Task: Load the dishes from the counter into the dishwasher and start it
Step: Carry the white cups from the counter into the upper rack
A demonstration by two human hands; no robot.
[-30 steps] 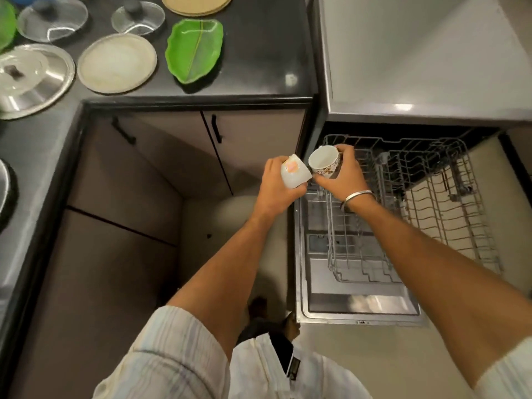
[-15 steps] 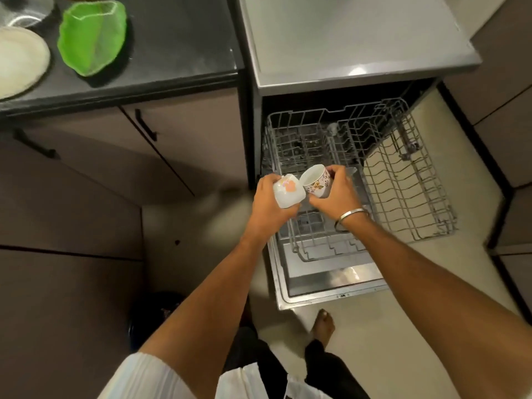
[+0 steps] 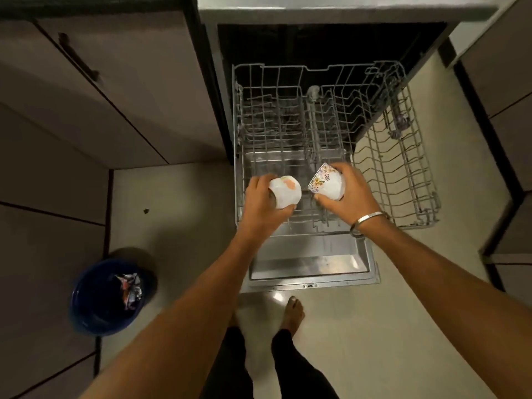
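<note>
We hold two cups above the front edge of the pulled-out rack [image 3: 331, 131]. The white cup with a pink mark [image 3: 285, 191] sits in the left hand [image 3: 263, 203], turned mouth-down or nearly so; the fingers curl around its body and the thumb closes beneath it. The floral cup [image 3: 328, 181] sits in the right hand [image 3: 349, 194], tilted with its rim toward 10 o'clock; the fingers wrap its far wall. The two cups are near each other but apart.

Both appear to be glazed ceramic: light, rigid, smooth and liable to chip against the wire tines. We judge the safest hold to be around the body, as now (handles are not visible, so we cannot rely on them). Each should be lowered mouth-down between tines, without knocking one cup against the other.

The rack is bare wire, with tine rows running toward 12 o'clock. A second wire rack [image 3: 403, 174] projects at 3 o'clock. The open dishwasher door [image 3: 311, 266] lies flat beneath the rack. A blue bin [image 3: 100, 300] stands at 8 o'clock on the floor.
</note>
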